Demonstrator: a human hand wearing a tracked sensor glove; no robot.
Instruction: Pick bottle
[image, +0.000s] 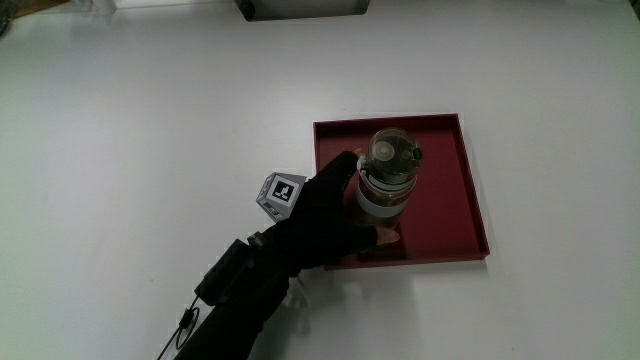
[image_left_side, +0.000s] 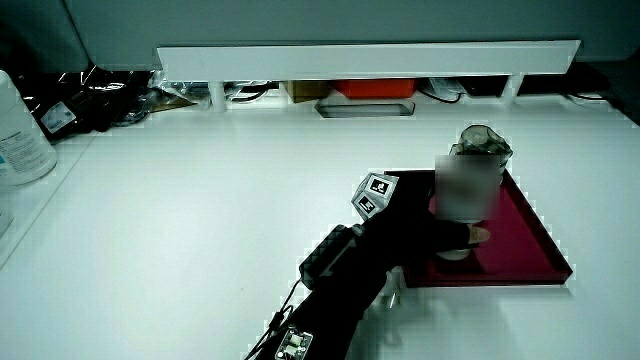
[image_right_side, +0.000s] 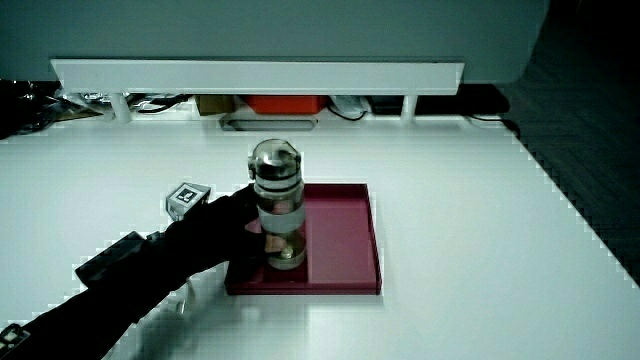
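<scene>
On the white tabletop (image: 150, 120) lies a dark red tray (image: 450, 210), and a clear bottle (image: 390, 175) stands upright inside it, in the part of the tray nearest the forearm. Of the hands, only the black-gloved one (image: 325, 215) is in view; it reaches over the tray's rim, with its fingers wrapped around the bottle's lower body, a fingertip (image: 385, 237) showing past the bottle's side. In both side views the bottle (image_left_side: 468, 195) (image_right_side: 277, 205) has its base down in the tray (image_left_side: 525, 235) (image_right_side: 345, 240), with the hand (image_left_side: 425, 235) (image_right_side: 225, 235) closed about it below the pale band. A small patterned cube (image: 281, 192) sits on the back of the glove, and the forearm (image: 235, 305) runs toward the person's edge of the tabletop. A low white partition (image_left_side: 370, 58) closes off the tabletop's edge farthest from the person.
</scene>
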